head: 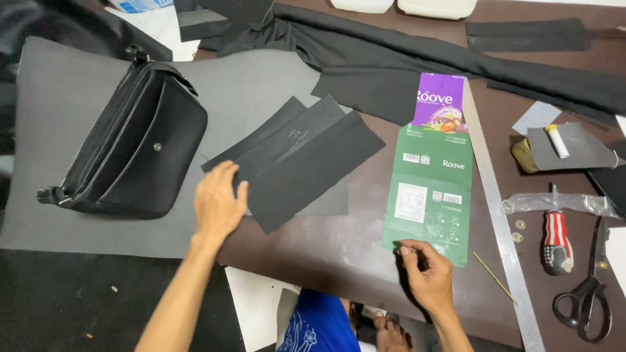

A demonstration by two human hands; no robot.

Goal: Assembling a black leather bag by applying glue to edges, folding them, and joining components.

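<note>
Dark brown work surface, partly covered at the left by a large grey sheet; black cloth lies draped across the far side.

1. Left hand: laid flat, fingers spread and extended, palm down on the near corner of a stack of black cut panels. Grips nothing; presses only. The panels lie fanned, overlapping the edge of the grey sheet.
2. Right hand: fingers pinched on the near bottom edge of a flattened carton, green with a purple top, which lies flat on the surface just right of the panels.
3. Black handbag: on its side on the grey sheet, left of the left hand, apart from it.
4. Long metal ruler: lies along the carton's right edge, touching or nearly so.
5. Screwdriver with striped handle, scissors, thin stick: right of the ruler, untouched.
6. Small grey piece with a white tube on it: far right.

Step in hand, as judged: positioning the carton as a template beside the steadied panels. A further move would call for a firm hold on the carton's edge so that it slides or lifts without buckling, with the panels kept pinned.
</note>
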